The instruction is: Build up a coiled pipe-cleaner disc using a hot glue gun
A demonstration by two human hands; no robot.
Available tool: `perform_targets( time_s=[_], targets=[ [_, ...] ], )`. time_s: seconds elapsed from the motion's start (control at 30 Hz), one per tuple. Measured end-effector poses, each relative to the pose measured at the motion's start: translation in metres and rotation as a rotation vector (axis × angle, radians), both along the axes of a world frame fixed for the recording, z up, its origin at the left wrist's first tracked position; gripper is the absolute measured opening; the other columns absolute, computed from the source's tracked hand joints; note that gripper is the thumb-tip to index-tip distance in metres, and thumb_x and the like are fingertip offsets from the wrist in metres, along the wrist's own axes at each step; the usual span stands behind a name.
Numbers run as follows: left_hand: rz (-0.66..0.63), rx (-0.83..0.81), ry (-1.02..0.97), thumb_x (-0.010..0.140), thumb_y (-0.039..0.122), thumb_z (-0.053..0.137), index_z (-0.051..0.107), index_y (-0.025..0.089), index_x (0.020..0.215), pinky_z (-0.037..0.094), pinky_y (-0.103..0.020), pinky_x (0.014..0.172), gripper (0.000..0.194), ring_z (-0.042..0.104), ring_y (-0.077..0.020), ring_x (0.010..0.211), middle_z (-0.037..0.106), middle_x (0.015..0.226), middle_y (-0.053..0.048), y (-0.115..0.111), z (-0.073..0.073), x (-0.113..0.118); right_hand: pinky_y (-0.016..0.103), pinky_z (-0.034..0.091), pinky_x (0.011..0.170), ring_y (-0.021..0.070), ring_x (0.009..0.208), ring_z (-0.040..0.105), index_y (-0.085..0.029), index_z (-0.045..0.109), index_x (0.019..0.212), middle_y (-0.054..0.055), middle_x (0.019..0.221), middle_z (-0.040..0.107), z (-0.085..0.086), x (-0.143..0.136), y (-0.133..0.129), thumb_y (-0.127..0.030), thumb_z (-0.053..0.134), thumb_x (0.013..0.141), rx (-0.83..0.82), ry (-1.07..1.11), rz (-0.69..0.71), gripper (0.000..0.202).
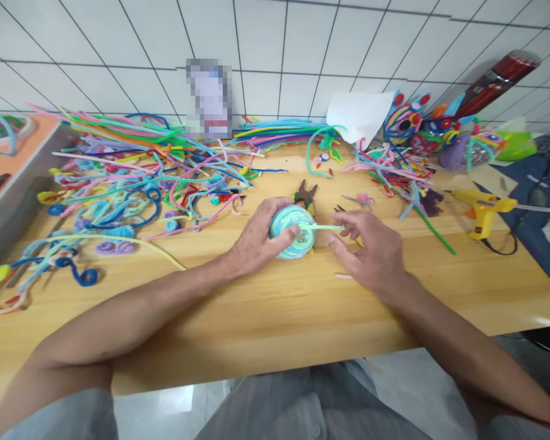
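My left hand [259, 235] is wrapped round a ball [286, 217] wound with blue and pale green pipe cleaners, its thumb pressing on the coiled face. From that face a light green pipe cleaner [323, 227] runs straight out to the right. Its far end meets the curled fingers of my right hand [371, 250], whose thumb sits a little below the strand. Just behind the ball lie dark-jawed pliers [306, 192], their handles partly hidden. Small scissors [357, 201] rest beyond my right hand, and a short pale pink piece [343, 276] lies below it.
A tangled heap of coloured pipe cleaners [165, 177] covers the left back of the wooden table [256, 324]. A yellow glue gun [483, 211] stands at the right. Decorated figures [403, 122] and a red flask [499, 79] are near the tiled wall.
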State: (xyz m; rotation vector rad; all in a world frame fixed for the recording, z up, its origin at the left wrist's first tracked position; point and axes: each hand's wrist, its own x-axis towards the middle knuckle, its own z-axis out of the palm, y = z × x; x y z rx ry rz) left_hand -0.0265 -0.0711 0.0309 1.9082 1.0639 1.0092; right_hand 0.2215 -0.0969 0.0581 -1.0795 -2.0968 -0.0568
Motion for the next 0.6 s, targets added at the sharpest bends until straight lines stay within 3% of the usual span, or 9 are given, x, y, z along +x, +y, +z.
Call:
perform_targets(
  time_s=[0.17, 0.23, 0.33, 0.47, 0.53, 0.6],
  targets=[
    [-0.008, 0.084, -0.012, 0.103, 0.047, 0.059, 0.059, 0.019, 0.134, 0.053, -0.045, 0.114, 0.042, 0.065, -0.0276, 0.125, 0.069, 0.133, -0.012, 0.001, -0.008, -0.002, 0.037, 0.059, 0.077, 0.0196, 0.08, 0.071, -0.028, 0.075, 0.114, 0.004, 0.101, 0.078, 0.023, 0.039, -0.01, -0.038, 0.074, 0.096, -0.252, 0.124, -0.197, 0.021],
    [-0.018, 0.088, -0.02, 0.103, 0.047, 0.058, 0.06, 0.019, 0.134, 0.053, -0.045, 0.113, 0.041, 0.065, -0.0272, 0.124, 0.069, 0.133, -0.012, 0.001, -0.009, -0.002, 0.036, 0.058, 0.075, 0.0183, 0.077, 0.07, -0.028, 0.077, 0.109, 0.002, 0.093, 0.077, 0.019, 0.065, -0.024, -0.042, 0.075, 0.095, -0.349, 0.217, -0.288, 0.02],
    [-0.006, 0.077, -0.012, 0.103, 0.05, 0.059, 0.061, 0.02, 0.134, 0.054, -0.047, 0.111, 0.043, 0.066, -0.0282, 0.121, 0.068, 0.131, -0.011, 0.0, -0.01, -0.003, 0.034, 0.056, 0.072, 0.0179, 0.076, 0.069, -0.026, 0.077, 0.102, 0.001, 0.089, 0.076, -0.002, 0.114, -0.05, -0.048, 0.076, 0.09, -0.484, 0.382, -0.478, 0.025],
    [0.03, 0.041, -0.013, 0.102, 0.056, 0.06, 0.062, 0.021, 0.134, 0.053, -0.051, 0.113, 0.047, 0.065, -0.0315, 0.125, 0.068, 0.132, -0.011, 0.0, -0.009, -0.004, 0.034, 0.054, 0.071, 0.019, 0.074, 0.065, -0.022, 0.072, 0.09, 0.003, 0.084, 0.073, -0.025, 0.187, -0.076, -0.048, 0.079, 0.081, -0.398, 0.506, -0.891, 0.028],
    [0.034, 0.027, -0.007, 0.101, 0.057, 0.059, 0.062, 0.021, 0.133, 0.053, -0.051, 0.113, 0.047, 0.065, -0.0316, 0.124, 0.068, 0.132, -0.011, 0.0, -0.008, -0.003, 0.036, 0.052, 0.073, 0.0192, 0.075, 0.064, -0.023, 0.068, 0.089, 0.005, 0.088, 0.072, -0.026, 0.216, -0.078, -0.043, 0.082, 0.078, -0.31, 0.481, -1.064, 0.027],
    [0.033, 0.021, 0.007, 0.102, 0.056, 0.059, 0.061, 0.021, 0.133, 0.053, -0.05, 0.112, 0.047, 0.065, -0.0306, 0.123, 0.068, 0.131, -0.011, -0.001, -0.005, -0.002, 0.037, 0.049, 0.075, 0.0192, 0.076, 0.06, -0.023, 0.066, 0.089, 0.006, 0.089, 0.069, -0.022, 0.236, -0.069, -0.037, 0.087, 0.073, -0.3, 0.471, -1.138, 0.03]
  ],
)
